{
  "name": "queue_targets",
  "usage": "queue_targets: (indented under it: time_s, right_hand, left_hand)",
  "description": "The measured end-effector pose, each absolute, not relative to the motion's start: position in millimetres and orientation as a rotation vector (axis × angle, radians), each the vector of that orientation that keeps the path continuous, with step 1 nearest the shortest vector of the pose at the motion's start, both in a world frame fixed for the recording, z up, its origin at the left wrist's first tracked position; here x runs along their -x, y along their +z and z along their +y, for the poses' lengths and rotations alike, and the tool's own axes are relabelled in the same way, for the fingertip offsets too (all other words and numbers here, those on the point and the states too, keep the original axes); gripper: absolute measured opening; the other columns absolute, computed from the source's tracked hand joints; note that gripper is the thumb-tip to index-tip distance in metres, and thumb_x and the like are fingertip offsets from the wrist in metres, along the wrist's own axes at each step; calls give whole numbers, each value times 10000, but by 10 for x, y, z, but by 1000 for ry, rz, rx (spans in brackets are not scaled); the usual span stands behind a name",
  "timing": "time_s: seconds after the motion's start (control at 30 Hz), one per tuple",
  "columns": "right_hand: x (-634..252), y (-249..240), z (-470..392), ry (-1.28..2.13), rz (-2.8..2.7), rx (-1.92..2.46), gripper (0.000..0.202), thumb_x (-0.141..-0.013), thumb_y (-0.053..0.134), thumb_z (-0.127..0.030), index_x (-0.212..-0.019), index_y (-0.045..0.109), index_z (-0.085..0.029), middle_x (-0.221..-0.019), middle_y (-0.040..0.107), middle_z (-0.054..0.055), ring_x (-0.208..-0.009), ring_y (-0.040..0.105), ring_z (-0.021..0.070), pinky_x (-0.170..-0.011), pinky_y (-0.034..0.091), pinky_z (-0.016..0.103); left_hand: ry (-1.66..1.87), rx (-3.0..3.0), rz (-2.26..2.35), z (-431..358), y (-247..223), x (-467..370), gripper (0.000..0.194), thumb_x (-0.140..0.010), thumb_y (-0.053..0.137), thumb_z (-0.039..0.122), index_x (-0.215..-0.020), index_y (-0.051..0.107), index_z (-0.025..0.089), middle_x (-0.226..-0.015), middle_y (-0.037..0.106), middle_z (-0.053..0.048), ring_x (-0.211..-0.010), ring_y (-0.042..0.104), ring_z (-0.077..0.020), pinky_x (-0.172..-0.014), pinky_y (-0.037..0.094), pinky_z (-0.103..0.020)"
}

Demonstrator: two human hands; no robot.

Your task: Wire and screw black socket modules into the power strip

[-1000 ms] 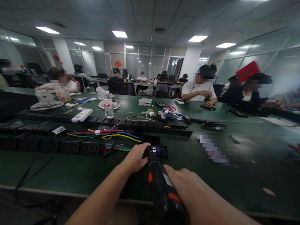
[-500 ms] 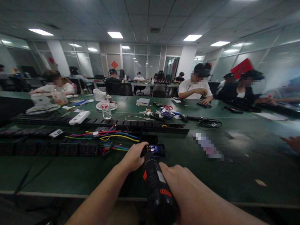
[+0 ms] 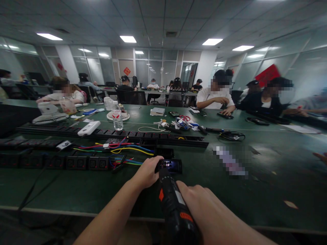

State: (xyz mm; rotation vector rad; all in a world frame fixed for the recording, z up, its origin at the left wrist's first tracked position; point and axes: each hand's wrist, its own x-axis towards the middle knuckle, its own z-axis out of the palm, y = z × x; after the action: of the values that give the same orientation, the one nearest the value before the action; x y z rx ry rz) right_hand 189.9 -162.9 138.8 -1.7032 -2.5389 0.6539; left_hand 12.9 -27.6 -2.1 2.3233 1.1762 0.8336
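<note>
My right hand (image 3: 198,204) is wrapped round a black power screwdriver (image 3: 175,211) with orange marks. Its front end points away from me, at a black module (image 3: 176,165) with a lit metallic part. At the left end of that module, my left hand (image 3: 149,172) grips it with thumb and fingers. The tool's tip is hidden behind its own body. Red, blue, green and yellow wires (image 3: 133,148) run from the left toward the module. A black socket strip (image 3: 76,162) lies left of my left hand.
Behind lie a longer black strip (image 3: 135,136), a white device (image 3: 89,128), a water bottle (image 3: 117,117) and a heap of cables with red scissors (image 3: 185,118). A black cable coil (image 3: 232,135) is at right. Several people sit across the table (image 3: 255,197).
The whole view has shifted slightly, moving things a little right and down in the picture. Both hands keep their hold, and the tool stays at the module.
</note>
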Motion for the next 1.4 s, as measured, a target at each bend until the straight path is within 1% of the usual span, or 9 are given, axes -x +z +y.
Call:
queue_targets:
  time_s: [0.07,0.2,0.33,0.57,0.73,0.93,1.1,1.33,1.4]
  right_hand:
    - [-1909,1359,-1627,676,-2548,1729,442,-680,729,-192,-1101,616,-119,-1050,704,156,-864,703,283,-733,549,343]
    - [-1908,1322,-1642,686,-2539,1760,518,-649,745,-174,-1142,594,-128,-1046,706,148,-931,693,315,-813,539,381]
    - [-1927,1347,-1668,708,-2530,1752,470,-676,715,-139,-1135,613,-140,-1058,704,143,-937,692,299,-844,525,354]
    - [-2016,1319,-1769,623,-2491,1738,519,-696,705,-146,-1202,592,-177,-1118,682,146,-1021,659,327,-911,493,373]
    - [-2001,1310,-1744,627,-2470,1769,519,-688,709,-138,-1192,590,-160,-1099,687,150,-1001,663,315,-895,495,359]
    - [-1959,1355,-1667,713,-2521,1804,543,-642,724,-124,-1170,599,-124,-1091,694,181,-985,679,336,-857,521,369]
    - [-1953,1372,-1729,619,-2499,1794,498,-676,687,-100,-1164,598,-139,-1075,704,168,-974,686,324,-864,517,357]
    - [-1975,1240,-1720,643,-2464,1716,473,-712,645,-124,-1183,604,-127,-1077,705,164,-966,692,317,-872,527,365]
    - [-1997,1183,-1715,721,-2418,1678,468,-725,637,-139,-1192,615,-126,-1064,717,160,-959,700,317,-874,535,371]
  left_hand:
    - [835,-2322,1179,-272,-24,-130,465,-809,614,119,-1256,538,222,-1207,659,-75,-1114,603,-238,-992,441,-361]
    - [845,-2338,1173,-263,-42,-124,478,-796,642,121,-1254,539,216,-1205,659,-74,-1109,605,-242,-981,448,-354]
    - [842,-2355,1203,-257,-61,-124,482,-808,660,150,-1267,534,228,-1197,658,-66,-1100,603,-245,-968,459,-357]
    - [840,-2368,1201,-267,-45,-123,440,-828,673,190,-1248,546,231,-1193,661,-74,-1102,606,-251,-984,450,-374]
    - [831,-2372,1209,-258,-57,-118,448,-834,674,194,-1260,537,230,-1212,655,-77,-1115,601,-251,-994,444,-378]
    - [855,-2374,1206,-242,-97,-116,468,-825,688,191,-1266,535,235,-1208,656,-65,-1106,599,-246,-988,448,-367]
    - [849,-2368,1209,-252,-87,-115,464,-828,688,195,-1264,536,235,-1218,652,-66,-1109,596,-250,-984,450,-365]
    - [835,-2361,1224,-240,-100,-120,477,-812,695,180,-1258,537,246,-1204,656,-48,-1099,595,-247,-980,447,-356]
    - [832,-2360,1230,-241,-101,-120,479,-812,699,187,-1257,536,251,-1217,654,-44,-1103,591,-249,-982,444,-356]
